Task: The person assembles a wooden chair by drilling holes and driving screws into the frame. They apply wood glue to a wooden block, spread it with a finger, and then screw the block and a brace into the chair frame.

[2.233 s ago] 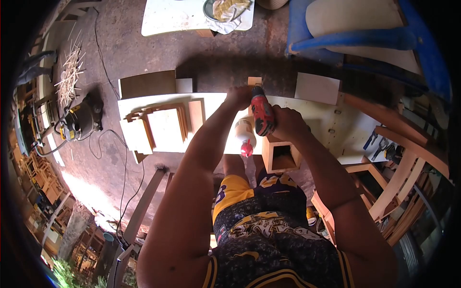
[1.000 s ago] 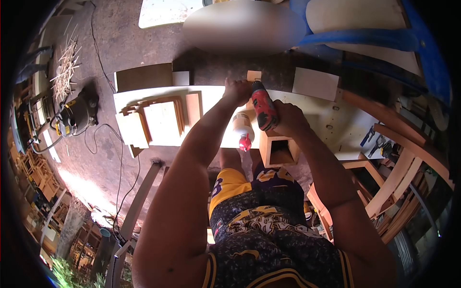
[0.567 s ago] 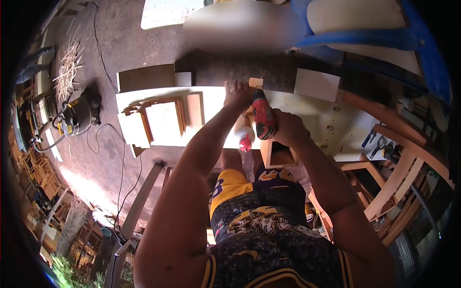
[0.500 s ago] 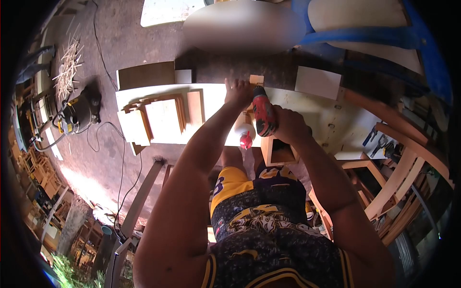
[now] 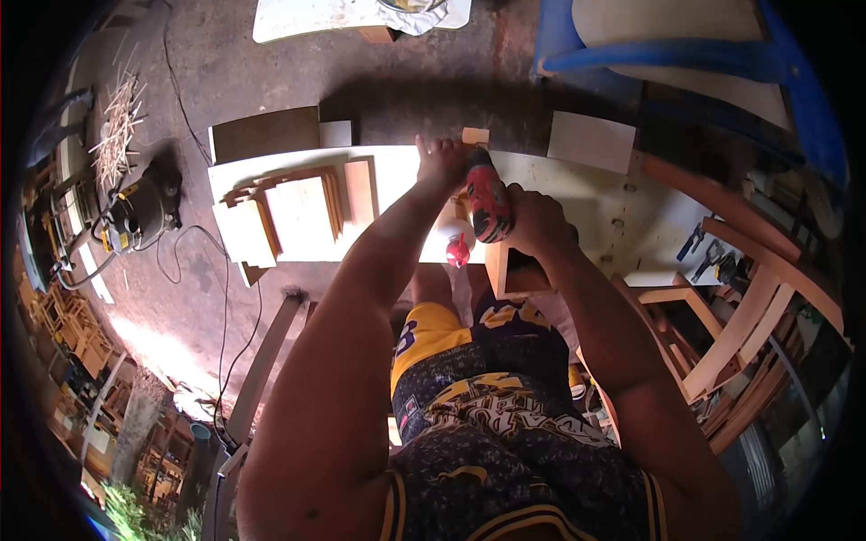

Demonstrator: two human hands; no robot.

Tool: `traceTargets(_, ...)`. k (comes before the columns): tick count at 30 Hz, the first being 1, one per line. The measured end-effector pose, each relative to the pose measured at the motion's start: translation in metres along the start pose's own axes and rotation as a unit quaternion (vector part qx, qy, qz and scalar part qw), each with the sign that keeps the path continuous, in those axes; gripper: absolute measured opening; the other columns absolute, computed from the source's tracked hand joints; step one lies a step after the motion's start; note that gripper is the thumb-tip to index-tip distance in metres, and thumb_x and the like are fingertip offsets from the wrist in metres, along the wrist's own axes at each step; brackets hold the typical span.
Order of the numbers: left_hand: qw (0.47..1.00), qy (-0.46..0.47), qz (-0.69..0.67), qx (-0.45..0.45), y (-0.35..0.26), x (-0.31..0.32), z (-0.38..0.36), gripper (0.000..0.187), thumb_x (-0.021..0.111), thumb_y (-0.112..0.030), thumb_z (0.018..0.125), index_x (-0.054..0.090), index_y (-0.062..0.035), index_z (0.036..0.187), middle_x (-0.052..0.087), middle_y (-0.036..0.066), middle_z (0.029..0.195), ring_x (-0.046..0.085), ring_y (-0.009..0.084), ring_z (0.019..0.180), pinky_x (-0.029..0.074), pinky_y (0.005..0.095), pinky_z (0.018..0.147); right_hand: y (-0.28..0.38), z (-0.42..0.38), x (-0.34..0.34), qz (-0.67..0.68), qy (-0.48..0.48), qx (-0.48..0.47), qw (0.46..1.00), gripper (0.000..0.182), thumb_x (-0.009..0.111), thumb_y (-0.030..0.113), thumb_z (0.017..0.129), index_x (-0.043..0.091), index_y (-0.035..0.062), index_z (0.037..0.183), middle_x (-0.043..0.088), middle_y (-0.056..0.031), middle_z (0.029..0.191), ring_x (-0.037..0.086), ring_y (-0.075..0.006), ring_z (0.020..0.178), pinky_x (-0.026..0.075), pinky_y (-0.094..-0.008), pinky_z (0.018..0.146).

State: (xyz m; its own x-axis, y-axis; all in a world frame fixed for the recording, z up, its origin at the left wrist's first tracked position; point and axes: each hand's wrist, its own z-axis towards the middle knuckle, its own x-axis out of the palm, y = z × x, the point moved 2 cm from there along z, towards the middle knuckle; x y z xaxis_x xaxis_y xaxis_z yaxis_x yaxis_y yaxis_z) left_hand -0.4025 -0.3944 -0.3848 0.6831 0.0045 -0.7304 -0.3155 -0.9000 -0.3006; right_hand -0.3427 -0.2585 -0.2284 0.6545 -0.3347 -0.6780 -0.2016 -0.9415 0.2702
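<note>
My right hand (image 5: 532, 219) is wrapped round a red and black drill (image 5: 488, 197), whose tip points away from me toward the bench's far edge. Beside the drill's front end, my left hand (image 5: 439, 164) lies on the far edge of the white bench (image 5: 397, 207), its fingers partly spread. A small wood block (image 5: 475, 136) sticks out past that edge, just beyond the drill. Nearer me stands a white bottle with a red cap (image 5: 457, 251). An open wooden box (image 5: 514, 278) sits at the near edge, partly hidden by my right forearm. The drill's tip contact is hidden.
Stacked wooden panels (image 5: 298, 212) lie on the bench's left part. Clamps (image 5: 713, 259) rest at its right end. A blue-framed chair (image 5: 667, 59) stands beyond, a black machine (image 5: 144, 212) sits on the floor at left, and curved wood pieces (image 5: 749, 320) are at right.
The view has shifted, so the bench sits slightly higher and further left. The blurred oval at the top is gone. Both hands and the drill keep nearly the same places on the bench.
</note>
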Motion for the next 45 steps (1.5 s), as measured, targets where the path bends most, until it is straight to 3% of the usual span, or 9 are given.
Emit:
traceTargets(1, 0.999, -0.031, 0.019, 0.003, 0.0, 0.0, -0.001, 0.044, 0.048, -0.022, 0.089, 0.048, -0.0001, 0.127, 0.053, 0.016, 0.127, 0.044, 0.0299, 0.126, 0.012, 0.0634, 0.111, -0.002, 0.001, 0.002, 0.001, 0.002, 0.001, 1.0, 0.04, 0.071, 0.035, 0.071, 0.058, 0.0056, 0.095, 0.068, -0.0165, 0.082, 0.067, -0.0331, 0.082, 0.053, -0.043, 0.076)
traceTargets(14, 1.0, -0.007, 0.013, 0.0, -0.002, -0.01, -0.002, 0.044, 0.051, -0.019, 0.087, 0.048, -0.0017, 0.127, 0.052, 0.015, 0.129, 0.043, 0.0295, 0.128, 0.01, 0.0625, 0.112, -0.007, 0.005, 0.012, 0.02, -0.028, -0.008, 0.999, 0.036, 0.069, 0.033, 0.072, 0.058, 0.0059, 0.092, 0.067, -0.0161, 0.08, 0.067, -0.0337, 0.08, 0.053, -0.043, 0.075)
traceTargets(16, 0.999, 0.051, 0.009, 0.001, -0.002, -0.013, -0.001, 0.055, 0.057, -0.027, 0.086, 0.041, -0.0001, 0.131, 0.045, 0.017, 0.135, 0.033, 0.0333, 0.136, 0.008, 0.0639, 0.112, -0.007, 0.005, 0.013, 0.019, -0.03, -0.007, 0.999, 0.035, 0.069, 0.032, 0.072, 0.058, 0.0058, 0.092, 0.067, -0.0162, 0.08, 0.067, -0.0339, 0.08, 0.053, -0.0432, 0.075)
traceTargets(23, 0.998, 0.057, 0.011, 0.007, -0.004, -0.016, -0.002, 0.054, 0.057, -0.026, 0.085, 0.041, -0.0008, 0.13, 0.045, 0.017, 0.135, 0.033, 0.0334, 0.135, 0.009, 0.0639, 0.112, -0.007, 0.008, 0.011, 0.017, -0.027, -0.008, 0.999, 0.035, 0.069, 0.032, 0.072, 0.058, 0.0053, 0.091, 0.067, -0.0167, 0.08, 0.067, -0.0344, 0.079, 0.053, -0.0437, 0.074)
traceTargets(29, 0.999, 0.046, -0.006, 0.007, -0.005, -0.015, -0.005, 0.055, 0.058, -0.027, 0.084, 0.042, -0.0012, 0.13, 0.045, 0.017, 0.134, 0.034, 0.0337, 0.134, 0.009, 0.0646, 0.112, -0.011, 0.011, 0.013, 0.011, -0.016, -0.011, 1.0, 0.036, 0.069, 0.032, 0.071, 0.058, 0.0051, 0.093, 0.068, -0.0167, 0.081, 0.067, -0.0342, 0.081, 0.053, -0.043, 0.075)
traceTargets(31, 1.0, -0.018, 0.021, 0.007, -0.003, -0.008, -0.004, 0.042, 0.052, -0.024, 0.088, 0.05, -0.0062, 0.126, 0.053, 0.014, 0.125, 0.044, 0.0304, 0.127, 0.013, 0.0647, 0.11, -0.01, 0.011, 0.013, 0.008, -0.013, -0.016, 1.0, 0.036, 0.069, 0.031, 0.071, 0.057, 0.005, 0.093, 0.068, -0.0165, 0.082, 0.067, -0.034, 0.081, 0.053, -0.0428, 0.076)
traceTargets(41, 0.999, -0.033, 0.021, 0.015, 0.001, -0.001, -0.001, 0.041, 0.051, -0.02, 0.087, 0.049, -0.0039, 0.125, 0.054, 0.014, 0.124, 0.045, 0.0304, 0.125, 0.014, 0.0639, 0.111, -0.012, 0.015, 0.015, 0.008, -0.004, -0.005, 1.0, 0.039, 0.073, 0.031, 0.067, 0.057, 0.0053, 0.092, 0.068, -0.0161, 0.084, 0.067, -0.0338, 0.084, 0.052, -0.0428, 0.076)
traceTargets(43, 0.999, 0.024, 0.019, 0.01, 0.002, -0.001, 0.001, 0.053, 0.056, -0.025, 0.085, 0.041, -0.0029, 0.131, 0.046, 0.016, 0.132, 0.036, 0.0329, 0.133, 0.01, 0.0643, 0.111, -0.015, 0.018, 0.019, 0.011, 0.006, 0.004, 1.0, 0.044, 0.076, 0.033, 0.064, 0.056, 0.0059, 0.093, 0.067, -0.016, 0.084, 0.066, -0.0345, 0.085, 0.052, -0.0431, 0.076)
traceTargets(45, 0.999, 0.023, 0.02, 0.011, 0.002, -0.002, 0.002, 0.053, 0.057, -0.025, 0.085, 0.041, -0.0025, 0.13, 0.046, 0.016, 0.132, 0.036, 0.0327, 0.133, 0.01, 0.0641, 0.111, -0.015, 0.019, 0.019, 0.004, -0.014, -0.011, 1.0, 0.043, 0.075, 0.034, 0.066, 0.057, 0.0054, 0.092, 0.067, -0.0166, 0.083, 0.066, -0.0349, 0.084, 0.052, -0.0433, 0.076)
